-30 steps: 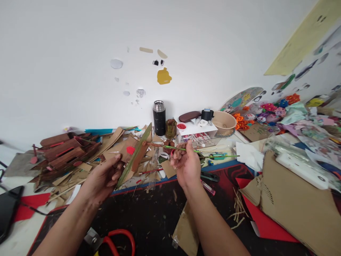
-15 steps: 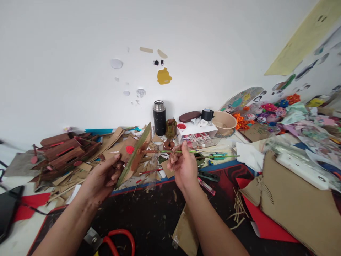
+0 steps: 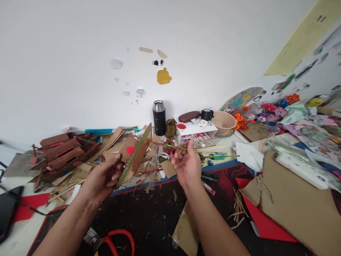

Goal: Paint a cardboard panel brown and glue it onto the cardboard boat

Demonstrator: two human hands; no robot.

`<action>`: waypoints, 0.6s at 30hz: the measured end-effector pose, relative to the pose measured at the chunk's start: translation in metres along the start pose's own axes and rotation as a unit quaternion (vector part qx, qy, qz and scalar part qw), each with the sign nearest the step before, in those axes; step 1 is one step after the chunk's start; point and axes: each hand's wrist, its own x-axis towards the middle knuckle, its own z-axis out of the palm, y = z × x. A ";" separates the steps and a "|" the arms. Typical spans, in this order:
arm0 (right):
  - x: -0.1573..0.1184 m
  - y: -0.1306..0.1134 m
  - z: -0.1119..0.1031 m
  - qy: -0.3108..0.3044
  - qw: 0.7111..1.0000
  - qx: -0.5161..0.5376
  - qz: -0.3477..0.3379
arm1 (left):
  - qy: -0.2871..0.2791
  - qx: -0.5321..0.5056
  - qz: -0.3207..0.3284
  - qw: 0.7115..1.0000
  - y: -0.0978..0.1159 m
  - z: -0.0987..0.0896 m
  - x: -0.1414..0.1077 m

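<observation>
My left hand is closed around the lower end of a long cardboard piece. The piece is held at a slant, with a green strip along one edge and a brown-painted face on its right side. In my right hand is a thin paintbrush with a green handle, pinched between thumb and fingers. Its brown-stained tip is at the brown face, near the upper part. Behind the brush sits a small pot of brown paint, partly covered. Brown smears mark the fingers of both hands.
A black flask stands against the wall beside a brownish-green jar. Brown-painted cardboard models and scraps lie left. Red-handled scissors rest in front. A beige basin is at the back; a large cardboard sheet lies right.
The brush tip has moved up and to the right along the brown face. My right hand has shifted slightly right; my left hand and the cardboard piece have hardly moved.
</observation>
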 end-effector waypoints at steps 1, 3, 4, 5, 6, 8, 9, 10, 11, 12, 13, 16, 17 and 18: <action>0.000 -0.001 0.000 0.004 1.000 0.001 0.000 | -0.003 0.000 0.001 1.000 0.000 -0.001 0.001; 0.000 -0.001 0.000 0.004 1.000 0.002 0.000 | -0.005 0.001 0.003 1.000 -0.001 -0.002 0.001; 0.000 0.000 0.000 0.002 1.000 0.001 0.001 | -0.005 0.001 0.004 1.000 -0.001 -0.002 0.001; 0.000 0.001 0.000 -0.001 1.000 -0.004 0.002 | -0.003 0.001 0.005 1.000 -0.001 -0.002 0.001; 0.000 0.002 -0.001 -0.002 1.000 -0.010 0.003 | -0.002 0.001 0.006 1.000 -0.001 -0.001 0.000; -0.001 0.005 -0.001 -0.006 1.000 -0.023 0.008 | 0.001 0.001 0.008 1.000 0.000 0.000 -0.001; -0.002 0.006 0.000 -0.010 0.999 -0.029 0.011 | 0.002 0.001 0.009 1.000 0.001 0.001 -0.002; -0.003 0.007 0.000 -0.014 0.999 -0.034 0.014 | 0.004 0.000 0.010 1.000 0.001 0.002 -0.002; -0.003 0.008 0.001 -0.019 0.999 -0.037 0.017 | 0.005 -0.001 0.010 1.000 0.001 0.002 -0.002; -0.004 0.009 0.002 -0.024 0.999 -0.040 0.019 | 0.005 -0.002 0.009 1.000 0.001 0.002 -0.002; -0.005 0.009 0.002 -0.027 0.999 -0.042 0.019 | 0.004 -0.003 0.007 1.000 0.001 0.002 -0.002; -0.005 0.008 0.003 -0.030 0.998 -0.045 0.018 | -0.001 -0.004 0.009 1.000 0.000 0.000 -0.001; -0.005 0.008 0.003 -0.030 0.998 -0.045 0.016 | -0.002 -0.003 0.009 1.000 0.000 0.000 -0.001; -0.004 0.007 0.002 -0.029 0.999 -0.043 0.013 | -0.001 -0.002 0.009 1.000 0.000 -0.001 -0.001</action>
